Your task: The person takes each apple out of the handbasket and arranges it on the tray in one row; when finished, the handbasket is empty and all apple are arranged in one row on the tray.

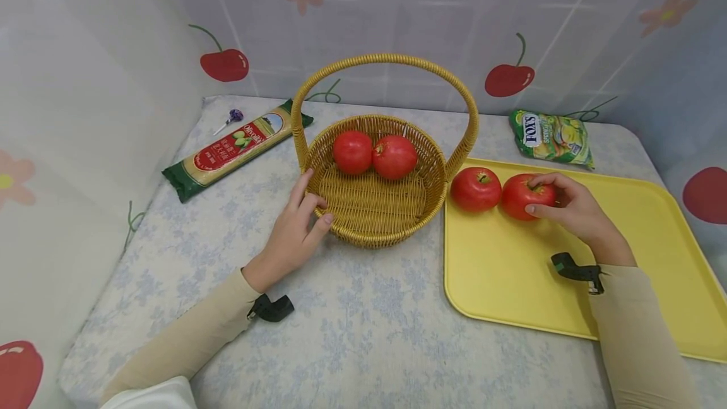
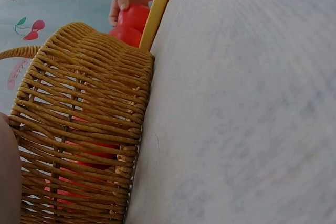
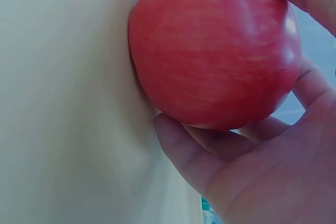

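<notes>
My right hand (image 1: 576,210) holds a red apple (image 1: 519,197) on the yellow tray (image 1: 500,276), its fingers and thumb curled around the fruit. The right wrist view shows this apple (image 3: 215,51) close up, low against the tray. Just left of it lies another red apple (image 1: 476,189), stem up. My left hand (image 1: 292,229) holds the near-left rim of a wicker basket (image 1: 369,238), thumb on the rim and fingers reaching over it by the handle's foot. Inside the basket, two round red fruits (image 1: 353,152) sit side by side toward the back.
A tall arched handle (image 1: 386,59) rises over the basket. Left of it lie a spaghetti pack (image 1: 233,150) and a wrapped lollipop (image 1: 235,116). A green Fox's candy bag (image 1: 552,137) lies behind the tray. Patterned cloth walls (image 1: 392,17) stand behind and beside the table.
</notes>
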The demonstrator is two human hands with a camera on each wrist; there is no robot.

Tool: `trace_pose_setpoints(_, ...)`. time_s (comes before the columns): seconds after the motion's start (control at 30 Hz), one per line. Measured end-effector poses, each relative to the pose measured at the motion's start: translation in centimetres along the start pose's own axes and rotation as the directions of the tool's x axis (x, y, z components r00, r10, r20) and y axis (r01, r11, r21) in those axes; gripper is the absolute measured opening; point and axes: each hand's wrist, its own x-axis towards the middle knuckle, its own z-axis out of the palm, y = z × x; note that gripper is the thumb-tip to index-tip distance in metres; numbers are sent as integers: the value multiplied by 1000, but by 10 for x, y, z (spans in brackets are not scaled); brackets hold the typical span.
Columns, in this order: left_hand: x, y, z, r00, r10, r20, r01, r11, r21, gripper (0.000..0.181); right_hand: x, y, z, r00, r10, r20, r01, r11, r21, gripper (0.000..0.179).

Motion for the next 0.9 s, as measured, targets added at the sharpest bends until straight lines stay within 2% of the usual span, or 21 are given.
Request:
trace_pose_setpoints(0.23,-1,0,0,1000,-2,4,2,1000,-4,71,1,2,0,1000,11,14,-11,1000,9,38)
trace_pose_setpoints(0.47,-1,1,0,1000,4,3,-4,1000,-3,72,0,3,-1,1000,-12,1,12,999,35,49)
trace_pose_setpoints(0.7,0,1,0,1000,12,-2,-12,1000,-1,73,-1,2,-2,1000,-27,-1,27,1000,16,45)
trace_pose_setpoints(0.9,1,0,0,1000,10,-1,-10,1000,0,74,-2,-1,-3,1000,-8,-3,8,1000,5,44)
